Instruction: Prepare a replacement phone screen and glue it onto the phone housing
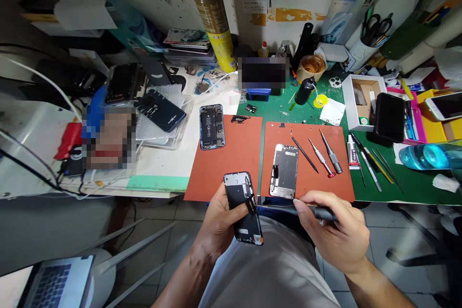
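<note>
left hand (221,221) holds panel (238,195) at mat edge (202,198)

We seem to be in a phone repair workshop: our bench (176,168) carries an opened phone (220,131) with its battery (208,127) showing, brown mats (241,154), slim tools (319,155), a glue tube (352,151) and a spray can (215,21), and we hold a loose phone screen (239,193).

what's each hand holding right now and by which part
The left hand holds a phone panel by its left side, thumb across the inner face. The right hand holds a slim tool by its dark handle.
</note>
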Demonstrator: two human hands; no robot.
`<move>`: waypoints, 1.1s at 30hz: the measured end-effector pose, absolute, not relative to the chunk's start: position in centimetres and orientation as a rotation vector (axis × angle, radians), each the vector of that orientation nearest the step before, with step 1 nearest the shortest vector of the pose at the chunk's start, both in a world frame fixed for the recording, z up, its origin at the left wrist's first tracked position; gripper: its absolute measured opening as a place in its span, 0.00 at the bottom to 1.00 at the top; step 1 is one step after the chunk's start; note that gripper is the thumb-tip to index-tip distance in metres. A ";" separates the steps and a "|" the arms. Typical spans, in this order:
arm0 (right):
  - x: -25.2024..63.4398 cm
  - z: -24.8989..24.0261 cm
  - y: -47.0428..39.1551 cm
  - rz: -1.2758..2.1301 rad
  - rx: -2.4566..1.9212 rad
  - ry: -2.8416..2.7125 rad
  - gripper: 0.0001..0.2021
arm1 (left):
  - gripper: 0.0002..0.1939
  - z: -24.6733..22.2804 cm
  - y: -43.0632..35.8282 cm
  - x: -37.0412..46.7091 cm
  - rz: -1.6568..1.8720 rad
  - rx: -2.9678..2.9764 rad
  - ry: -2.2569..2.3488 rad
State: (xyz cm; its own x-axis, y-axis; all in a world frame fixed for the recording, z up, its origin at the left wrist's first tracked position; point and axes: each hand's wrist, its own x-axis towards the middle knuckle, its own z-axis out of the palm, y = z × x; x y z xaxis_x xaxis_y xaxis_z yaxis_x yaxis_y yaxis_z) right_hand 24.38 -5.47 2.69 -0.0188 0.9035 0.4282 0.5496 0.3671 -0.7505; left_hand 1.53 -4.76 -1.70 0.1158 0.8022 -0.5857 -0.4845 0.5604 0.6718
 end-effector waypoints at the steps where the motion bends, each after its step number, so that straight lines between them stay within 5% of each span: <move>1: 24.4 2.7 -5.5 0.473 -1.308 -1.687 0.08 | 0.31 -1.7 -4.8 1.5 0.972 0.354 1.098; 17: 26.3 1.0 -6.5 0.597 -1.578 -1.119 0.06 | 0.31 -1.2 -3.8 0.3 0.942 0.279 1.098; 33: 24.7 0.3 -7.8 0.908 -1.553 -1.085 0.08 | 0.52 0.0 -4.2 1.4 1.018 0.313 1.098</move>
